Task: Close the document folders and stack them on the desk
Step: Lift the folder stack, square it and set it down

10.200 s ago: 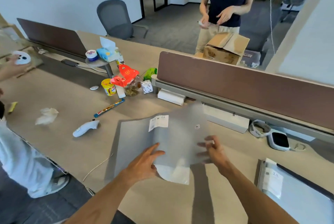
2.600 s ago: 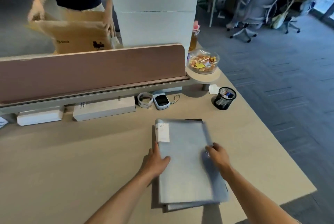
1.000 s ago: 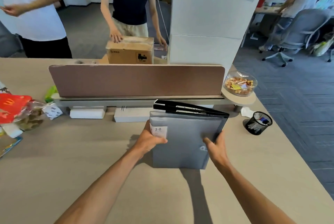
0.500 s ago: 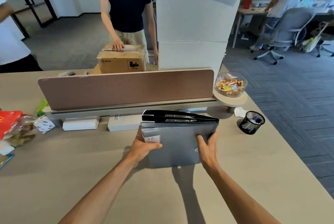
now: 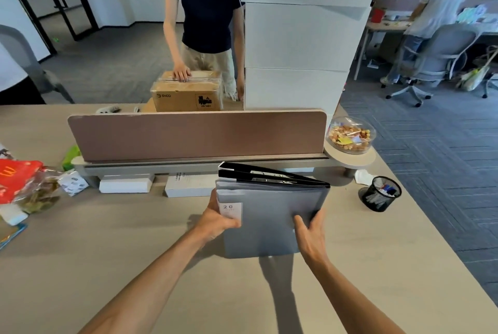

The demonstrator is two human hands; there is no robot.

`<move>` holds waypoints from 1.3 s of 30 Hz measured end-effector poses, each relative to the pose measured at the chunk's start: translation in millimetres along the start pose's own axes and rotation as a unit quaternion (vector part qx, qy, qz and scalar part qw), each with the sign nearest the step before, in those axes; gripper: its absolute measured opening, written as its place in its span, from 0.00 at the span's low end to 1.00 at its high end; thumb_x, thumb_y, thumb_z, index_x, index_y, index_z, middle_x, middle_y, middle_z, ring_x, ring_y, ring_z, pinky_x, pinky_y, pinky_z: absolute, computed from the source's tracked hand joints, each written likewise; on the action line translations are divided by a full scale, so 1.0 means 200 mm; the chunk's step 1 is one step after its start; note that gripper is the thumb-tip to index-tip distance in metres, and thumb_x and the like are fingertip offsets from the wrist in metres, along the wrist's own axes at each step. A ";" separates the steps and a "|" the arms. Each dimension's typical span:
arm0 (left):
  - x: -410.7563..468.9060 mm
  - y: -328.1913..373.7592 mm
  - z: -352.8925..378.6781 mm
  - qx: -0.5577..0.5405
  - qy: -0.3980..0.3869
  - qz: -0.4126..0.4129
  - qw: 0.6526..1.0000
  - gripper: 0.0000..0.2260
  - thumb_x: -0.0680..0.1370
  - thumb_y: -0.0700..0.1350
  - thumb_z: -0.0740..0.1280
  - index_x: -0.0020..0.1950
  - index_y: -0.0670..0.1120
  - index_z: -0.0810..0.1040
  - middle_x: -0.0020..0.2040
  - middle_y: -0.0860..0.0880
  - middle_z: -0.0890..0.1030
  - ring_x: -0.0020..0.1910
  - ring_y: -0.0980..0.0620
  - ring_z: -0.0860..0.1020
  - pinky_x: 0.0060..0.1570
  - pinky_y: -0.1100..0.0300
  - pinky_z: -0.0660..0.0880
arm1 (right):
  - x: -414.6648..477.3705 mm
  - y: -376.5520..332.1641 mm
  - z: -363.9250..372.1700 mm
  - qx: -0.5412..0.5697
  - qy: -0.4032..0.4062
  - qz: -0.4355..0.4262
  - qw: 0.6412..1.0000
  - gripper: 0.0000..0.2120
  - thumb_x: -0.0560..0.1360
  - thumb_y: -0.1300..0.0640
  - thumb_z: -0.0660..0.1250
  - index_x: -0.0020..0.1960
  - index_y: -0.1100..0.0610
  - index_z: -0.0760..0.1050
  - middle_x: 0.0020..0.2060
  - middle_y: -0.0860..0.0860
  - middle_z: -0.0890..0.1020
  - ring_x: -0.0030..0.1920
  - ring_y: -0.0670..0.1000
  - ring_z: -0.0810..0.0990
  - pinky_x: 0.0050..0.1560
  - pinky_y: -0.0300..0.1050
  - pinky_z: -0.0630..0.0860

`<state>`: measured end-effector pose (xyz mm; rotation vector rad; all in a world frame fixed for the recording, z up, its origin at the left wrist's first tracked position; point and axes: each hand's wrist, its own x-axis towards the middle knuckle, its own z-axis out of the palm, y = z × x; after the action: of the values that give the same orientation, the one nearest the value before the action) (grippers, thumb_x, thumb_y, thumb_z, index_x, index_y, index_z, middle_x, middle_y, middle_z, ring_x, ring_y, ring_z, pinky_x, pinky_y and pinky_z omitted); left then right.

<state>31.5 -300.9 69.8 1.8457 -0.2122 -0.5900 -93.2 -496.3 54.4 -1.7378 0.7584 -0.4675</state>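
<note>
A bundle of closed document folders (image 5: 269,215) stands upright on its lower edge on the beige desk (image 5: 134,266). The grey folder with a white "20" label faces me; black folders (image 5: 272,176) sit behind it. My left hand (image 5: 218,219) grips the bundle's left edge, thumb over the label. My right hand (image 5: 310,234) grips the right lower side, fingers spread on the grey cover.
A brown divider panel (image 5: 196,134) runs behind the folders, with white boxes (image 5: 125,185) below it. A black mesh pen cup (image 5: 380,193) and a snack bowl (image 5: 350,134) stand to the right. Red packaging (image 5: 16,180) lies at left. A person handles a cardboard box (image 5: 188,94) beyond.
The folder stack, flat on the desk 2.6 s ago, now stands on edge between both hands. Over the last half second the hands and folders have barely moved.
</note>
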 end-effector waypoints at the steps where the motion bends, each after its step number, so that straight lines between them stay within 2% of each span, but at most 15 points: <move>1: 0.01 -0.01 0.01 0.012 0.001 -0.004 1.000 0.27 0.68 0.28 0.73 0.57 0.49 0.66 0.44 0.54 0.77 0.48 0.52 0.78 0.31 0.76 0.73 | 0.00 0.01 0.00 -0.016 -0.006 0.008 1.000 0.24 0.72 0.54 0.64 0.65 0.57 0.61 0.56 0.49 0.70 0.57 0.52 0.71 0.57 0.44 0.67; 3: 0.02 -0.08 0.02 0.021 0.004 -0.018 1.000 0.27 0.67 0.26 0.72 0.53 0.51 0.67 0.45 0.56 0.76 0.52 0.50 0.78 0.32 0.75 0.73 | 0.01 0.03 0.01 -0.045 -0.021 0.014 0.999 0.21 0.72 0.57 0.67 0.61 0.56 0.61 0.54 0.50 0.69 0.54 0.52 0.71 0.53 0.44 0.67; 6: 0.05 -0.15 0.04 0.014 0.023 -0.014 1.000 0.30 0.64 0.25 0.74 0.53 0.53 0.68 0.48 0.55 0.78 0.55 0.47 0.78 0.36 0.70 0.76 | 0.01 0.04 0.02 -0.082 -0.018 0.017 0.996 0.22 0.65 0.52 0.66 0.54 0.55 0.60 0.50 0.53 0.69 0.51 0.53 0.71 0.50 0.45 0.67; 9: 0.06 -0.18 0.03 0.016 0.036 0.001 0.999 0.30 0.64 0.32 0.77 0.55 0.57 0.68 0.52 0.55 0.79 0.56 0.49 0.78 0.45 0.61 0.78 | 0.03 0.07 0.02 -0.135 -0.014 0.038 0.990 0.19 0.67 0.53 0.66 0.52 0.56 0.60 0.49 0.55 0.70 0.49 0.55 0.72 0.47 0.47 0.69; 13: 0.11 -0.15 0.03 0.079 0.042 0.010 0.996 0.30 0.65 0.42 0.77 0.59 0.57 0.66 0.54 0.54 0.77 0.55 0.49 0.78 0.50 0.53 0.79 | 0.02 0.10 0.01 -0.187 -0.009 0.032 0.982 0.17 0.72 0.54 0.66 0.52 0.58 0.61 0.48 0.56 0.72 0.48 0.57 0.74 0.45 0.46 0.69; 16: 0.14 -0.12 0.09 0.138 -0.006 0.016 0.990 0.31 0.66 0.44 0.75 0.63 0.53 0.64 0.56 0.54 0.74 0.55 0.49 0.76 0.52 0.53 0.76 | 0.01 0.10 -0.04 -0.197 0.038 0.043 0.979 0.18 0.71 0.54 0.66 0.53 0.59 0.61 0.47 0.55 0.71 0.47 0.55 0.73 0.45 0.46 0.69; 18: 0.14 -0.15 0.18 0.178 -0.053 0.008 0.983 0.33 0.67 0.46 0.74 0.68 0.50 0.62 0.60 0.52 0.75 0.55 0.50 0.76 0.52 0.56 0.74 | -0.04 0.14 -0.11 -0.188 0.056 0.061 0.979 0.21 0.71 0.56 0.67 0.58 0.60 0.62 0.48 0.54 0.71 0.48 0.54 0.73 0.47 0.47 0.70; 21: 0.11 -0.14 0.35 0.210 -0.118 -0.039 0.970 0.39 0.63 0.54 0.70 0.71 0.53 0.58 0.62 0.52 0.75 0.58 0.49 0.77 0.57 0.54 0.75 | -0.05 0.21 -0.25 -0.175 0.069 0.095 0.977 0.24 0.69 0.57 0.68 0.60 0.62 0.62 0.50 0.56 0.73 0.49 0.58 0.75 0.49 0.52 0.74; 24: 0.28 -0.21 0.55 0.199 -0.134 -0.065 0.969 0.41 0.57 0.59 0.70 0.68 0.52 0.62 0.62 0.51 0.76 0.58 0.47 0.78 0.59 0.51 0.77 | 0.09 0.29 -0.42 -0.170 0.070 0.145 0.972 0.36 0.66 0.51 0.70 0.66 0.66 0.59 0.58 0.61 0.72 0.56 0.63 0.74 0.57 0.58 0.75; 28: 0.27 -0.17 0.80 0.186 -0.137 -0.096 0.968 0.40 0.59 0.55 0.72 0.70 0.51 0.63 0.64 0.49 0.76 0.60 0.47 0.77 0.61 0.54 0.75 | 0.27 0.60 -0.60 -0.177 0.067 0.207 0.960 0.43 0.59 0.41 0.64 0.67 0.62 0.59 0.56 0.63 0.76 0.55 0.64 0.77 0.55 0.60 0.77; 30: 0.28 -0.13 0.92 0.180 -0.131 -0.117 0.968 0.38 0.64 0.52 0.72 0.71 0.49 0.62 0.65 0.46 0.74 0.61 0.45 0.76 0.60 0.56 0.75 | 0.36 0.69 -0.68 -0.185 0.047 0.212 0.959 0.42 0.59 0.43 0.65 0.67 0.62 0.60 0.55 0.62 0.76 0.55 0.63 0.77 0.56 0.59 0.77; 34: 0.35 -0.09 1.14 0.171 -0.122 -0.167 0.963 0.39 0.65 0.52 0.73 0.69 0.42 0.59 0.63 0.43 0.75 0.59 0.44 0.77 0.55 0.56 0.77 | 0.46 0.62 -0.81 -0.229 0.014 0.228 0.946 0.30 0.63 0.49 0.68 0.60 0.63 0.66 0.54 0.61 0.74 0.54 0.62 0.75 0.57 0.56 0.75; 37: 0.39 -0.08 1.24 0.158 -0.104 -0.195 0.962 0.37 0.64 0.52 0.73 0.66 0.41 0.61 0.62 0.43 0.76 0.57 0.45 0.78 0.51 0.57 0.77 | 0.55 0.64 -0.87 -0.257 -0.028 0.239 0.936 0.26 0.70 0.53 0.66 0.62 0.64 0.64 0.59 0.62 0.70 0.61 0.63 0.70 0.62 0.54 0.69; 39: 0.42 -0.09 1.29 0.147 -0.088 -0.217 0.961 0.34 0.66 0.51 0.73 0.65 0.41 0.61 0.59 0.44 0.76 0.54 0.45 0.78 0.43 0.58 0.78 | 0.63 0.66 -0.88 -0.272 -0.052 0.238 0.931 0.26 0.71 0.53 0.65 0.64 0.64 0.63 0.62 0.63 0.69 0.63 0.63 0.69 0.63 0.54 0.68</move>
<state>-25.6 -545.7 -34.4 2.1456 -0.0059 -1.0769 -152.3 -728.9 -28.5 -1.9684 1.2731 0.1897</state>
